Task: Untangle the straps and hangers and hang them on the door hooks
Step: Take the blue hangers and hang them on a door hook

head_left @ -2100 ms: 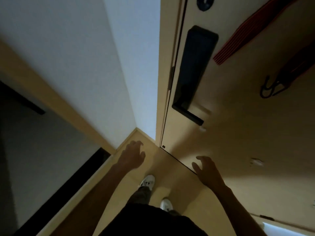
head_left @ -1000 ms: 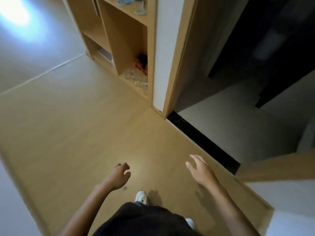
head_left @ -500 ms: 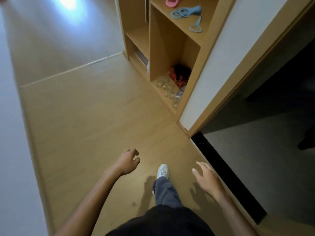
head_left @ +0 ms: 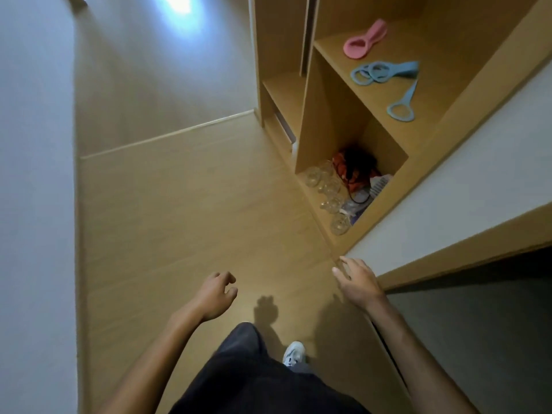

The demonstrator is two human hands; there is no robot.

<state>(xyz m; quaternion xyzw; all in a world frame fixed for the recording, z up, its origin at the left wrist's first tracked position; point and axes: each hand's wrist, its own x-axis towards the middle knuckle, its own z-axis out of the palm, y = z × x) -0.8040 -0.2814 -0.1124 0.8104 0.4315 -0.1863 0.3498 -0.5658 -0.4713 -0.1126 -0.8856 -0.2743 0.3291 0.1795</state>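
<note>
Both hands are empty above the wooden floor (head_left: 179, 210), the left hand (head_left: 215, 297) loosely curled and the right hand (head_left: 357, 282) spread, while the red-and-black tangle of straps (head_left: 354, 168) lies in the shelf unit's (head_left: 307, 121) bottom compartment beside clear glasses (head_left: 327, 186).

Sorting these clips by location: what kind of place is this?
Probably a hallway in a home: wood-look floor, an open wooden shelf unit holding plastic loop hangers and a red and black tangle of straps, and a doorway threshold on the right.
</note>
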